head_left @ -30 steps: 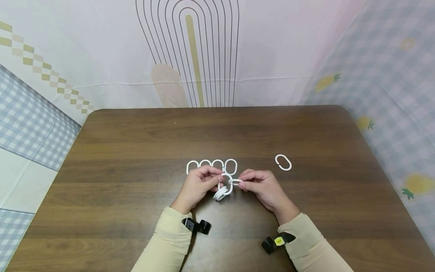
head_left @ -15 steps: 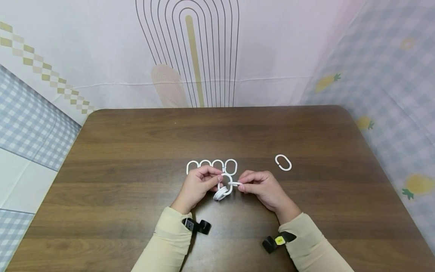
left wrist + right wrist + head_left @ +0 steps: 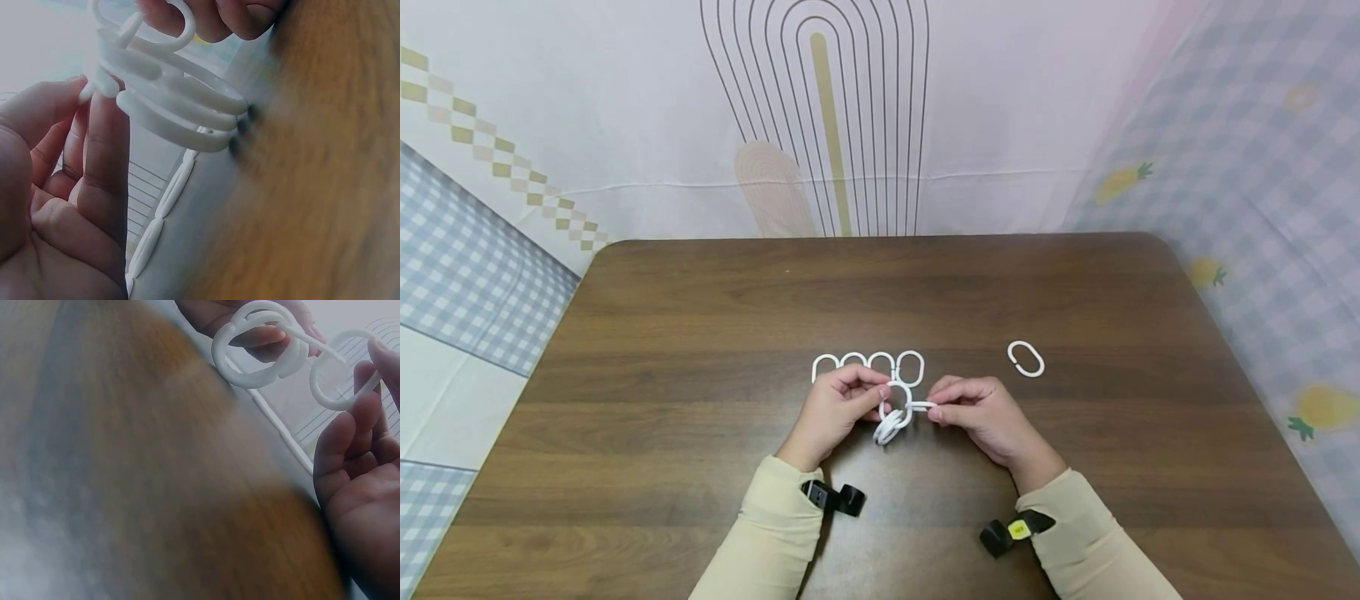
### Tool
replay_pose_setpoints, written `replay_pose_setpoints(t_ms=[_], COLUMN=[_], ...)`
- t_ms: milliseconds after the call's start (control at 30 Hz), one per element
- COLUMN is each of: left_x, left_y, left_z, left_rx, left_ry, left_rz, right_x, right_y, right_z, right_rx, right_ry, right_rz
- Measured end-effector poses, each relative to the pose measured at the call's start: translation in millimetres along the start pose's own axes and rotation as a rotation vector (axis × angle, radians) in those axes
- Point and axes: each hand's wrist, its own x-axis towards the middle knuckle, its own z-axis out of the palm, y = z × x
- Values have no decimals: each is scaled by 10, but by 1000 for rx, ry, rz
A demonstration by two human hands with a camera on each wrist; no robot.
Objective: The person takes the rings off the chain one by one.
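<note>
In the head view my left hand (image 3: pixel 838 408) pinches a white oval link (image 3: pixel 911 398) between thumb and fingers, holding it above the table. Several more white links (image 3: pixel 889 427) hang bunched from its lower end; the left wrist view shows this bunch (image 3: pixel 181 106) close up. My right hand (image 3: pixel 981 417) pinches another white link (image 3: pixel 920 406) by its right end. That link passes through the left-hand one, as the right wrist view shows with the right-hand link (image 3: pixel 314 378) seen broadside. Whether its gap is closed cannot be told.
Just beyond the left hand lies a row of white links (image 3: pixel 910 352) on the brown table (image 3: pixel 700 333), partly covered by that hand. One loose link (image 3: pixel 1034 352) with a visible gap lies farther right. A patterned cloth (image 3: pixel 1000 108) hangs behind the table.
The right-hand link has turned and lies flatter, seen edge-on from above. The hands have barely shifted, and the row and loose link are where they were.
</note>
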Motion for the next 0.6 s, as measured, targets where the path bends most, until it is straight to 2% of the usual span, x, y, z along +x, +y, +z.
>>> replay_pose_setpoints(t_ms=[367,600], left_x=[-4,-9], left_y=[12,14], left_z=[-2,2], left_rx=[10,16], left_ry=[4,-7], left_rz=[16,13], right_x=[-13,-13], right_y=[-7,-7], right_z=[-39,-47], right_rx=[128,132], right_ry=[56,104], right_rz=[40,54])
